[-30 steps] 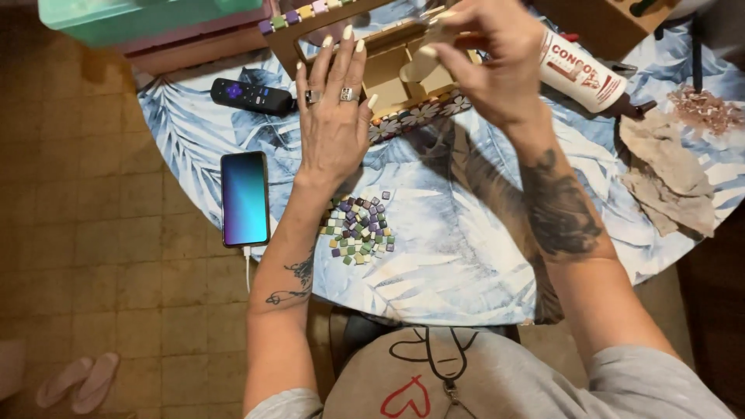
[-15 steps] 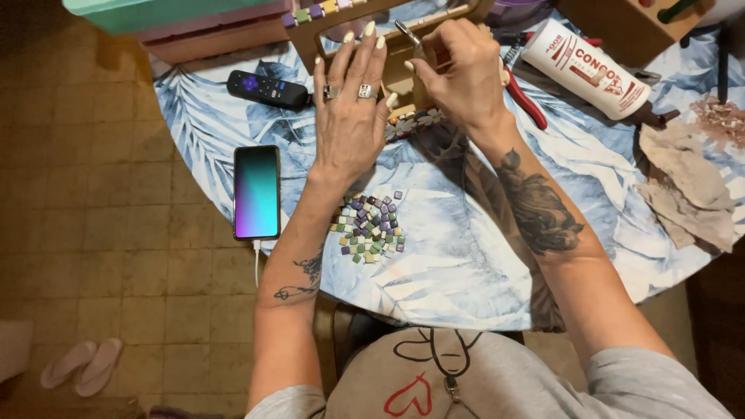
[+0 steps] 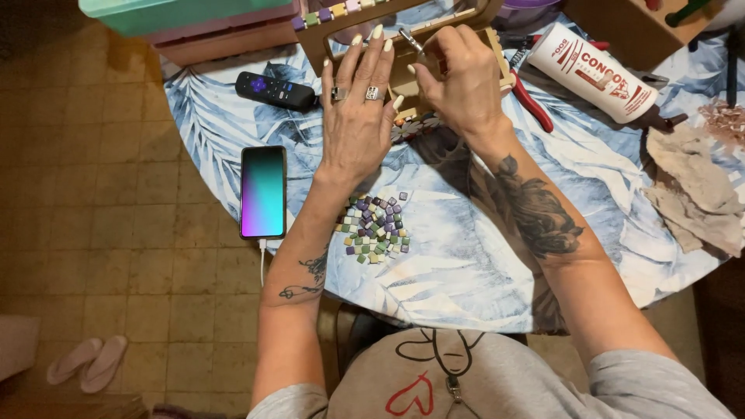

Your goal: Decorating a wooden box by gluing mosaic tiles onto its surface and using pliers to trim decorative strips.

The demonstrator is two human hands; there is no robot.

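While only the head view is marked now, every line below is read from it.

Head view, work in hand: a wooden tray [image 3: 403, 46] at the far edge of the worktop [image 3: 466, 233] is being covered with small mosaic tiles.
Head view, done so far: a row of coloured tiles sits along the tray's far rim [image 3: 334, 13], and patterned tiles line its near edge [image 3: 415, 124], just by the left hand.
Head view, left to do: by my judgement most of it, since the tray's inner walls show bare wood and a loose tile pile [image 3: 374, 227] lies on the worktop nearer the body than the tray.
Head view, left hand [image 3: 358, 116]: laid flat on the tray, fingers [image 3: 365, 58] spread and straight, pressing down and grasping nothing.
Head view, right hand [image 3: 462, 77]: over the tray, just right of the left hand, fingers curled and pinched on a thin metal tool [image 3: 410, 37] whose tip points to the tray's far side; whether a tile sits in the tip I cannot tell.
Head view, right of the tray: red-handled nippers [image 3: 535, 101], a white glue bottle [image 3: 601, 70] and crumpled rags [image 3: 694, 186].
Head view, left of the tray: a black remote [image 3: 275, 91]; nearer the body, a lit phone [image 3: 263, 192] on its cable.
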